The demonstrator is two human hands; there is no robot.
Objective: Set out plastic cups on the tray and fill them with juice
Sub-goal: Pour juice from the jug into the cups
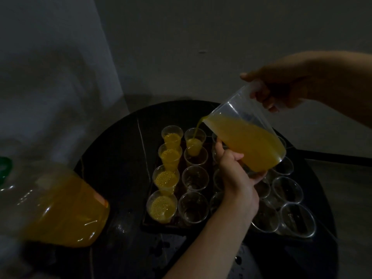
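Note:
A clear plastic jug (247, 137) of orange juice is tilted down to the left over the dark tray (147, 223). My right hand (281, 87) grips its handle from the upper right. My left hand (235, 178) cups the jug's base from below. A thin stream falls from the spout into the far cup (194, 142) of the tray's second column, which is partly full. The left column holds several filled cups (166, 179). Below the cup being filled stand three empty cups (194, 178).
The tray sits on a round black table (120, 158) beside a white wall. More empty clear cups (287, 190) crowd the table's right side, partly hidden by my left hand and the jug. A large juice bottle (60, 208) with a green cap (4, 168) looms blurred at the near left.

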